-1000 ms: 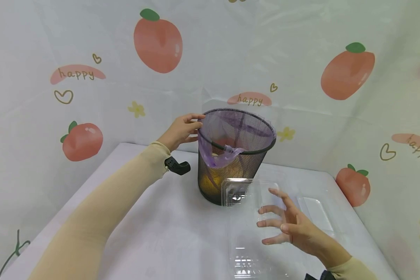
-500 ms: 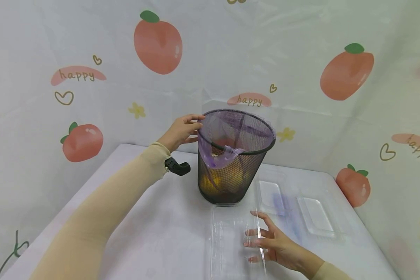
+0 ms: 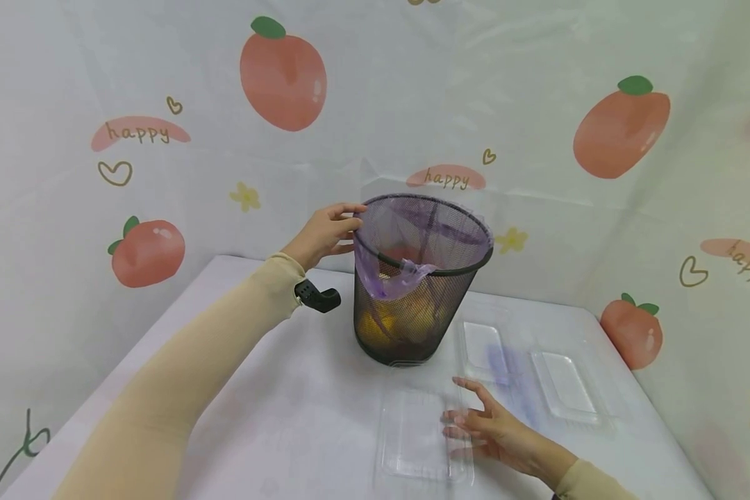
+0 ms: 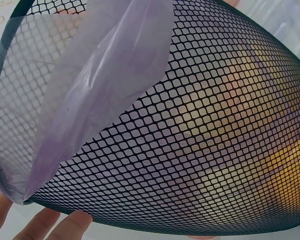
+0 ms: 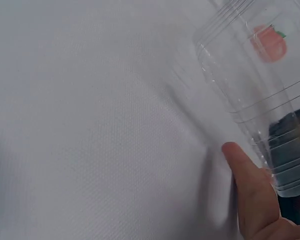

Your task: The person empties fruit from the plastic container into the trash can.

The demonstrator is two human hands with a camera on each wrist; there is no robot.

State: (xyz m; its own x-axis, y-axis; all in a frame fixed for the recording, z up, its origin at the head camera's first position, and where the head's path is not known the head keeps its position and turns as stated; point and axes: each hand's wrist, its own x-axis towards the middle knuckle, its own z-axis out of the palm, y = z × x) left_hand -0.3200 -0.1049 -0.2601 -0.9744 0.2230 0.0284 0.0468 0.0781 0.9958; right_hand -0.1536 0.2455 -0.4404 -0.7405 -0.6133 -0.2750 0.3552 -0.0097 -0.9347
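A black mesh wastebasket (image 3: 409, 323) stands on the white table, lined with a thin purple plastic bag (image 3: 387, 283) folded over its rim. My left hand (image 3: 325, 232) touches the left side of the rim with spread fingers. In the left wrist view, fingertips (image 4: 72, 225) lie along the outer edge of the mesh. In front of the basket, my right hand (image 3: 506, 441) holds a clear plastic container (image 3: 415, 437) by its right side. The right wrist view shows the thumb (image 5: 249, 185) against that container's wall, and the basket shows through the plastic.
Another clear plastic container (image 3: 562, 385), with a second recessed panel (image 3: 482, 347) beside it, lies on the table right of the basket. Yellow and reddish contents (image 4: 292, 175) show through the mesh. A white cloth with fruit prints (image 3: 284, 80) hangs close behind.
The clear container was more upright in front of the basket. My right hand has moved down and left, and the container now lies lower and flatter. My left hand stays at the rim.
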